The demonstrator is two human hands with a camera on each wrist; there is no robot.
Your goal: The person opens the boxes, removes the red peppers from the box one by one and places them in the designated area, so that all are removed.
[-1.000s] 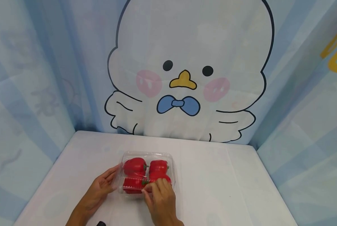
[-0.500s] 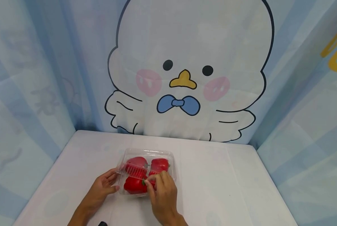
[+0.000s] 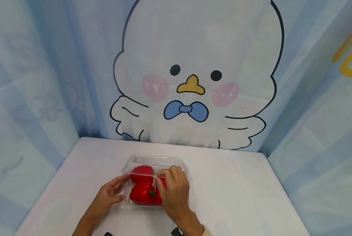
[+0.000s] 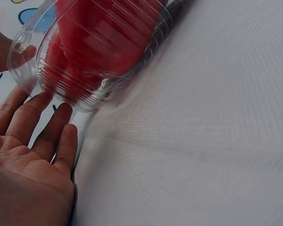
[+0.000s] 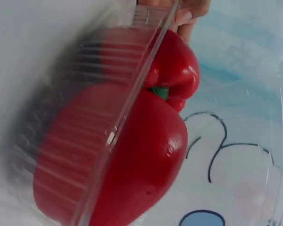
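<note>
A clear plastic clamshell box with several red bell peppers [image 3: 141,193] stands on the table in front of me. Its lid [image 3: 158,159] is tilted up, the front edge raised above the peppers. My right hand [image 3: 175,191] pinches that front edge between thumb and fingers, covering part of the peppers on the right. Beside the box's left wall is my left hand [image 3: 107,195], its fingertips at the plastic and the thumb apart near the front corner. In the left wrist view the fingers [image 4: 29,117] look fairly straight against the box's ribbed edge.
The white table [image 3: 223,186] stretches to the right and in front of the box. Behind it hangs a curtain [image 3: 193,49] printed with a white chick in a blue bow tie, and curtains also flank both sides.
My right hand has moved up and away from me, swinging the lid's front edge up off the peppers. My left hand stays at the box's left side.
</note>
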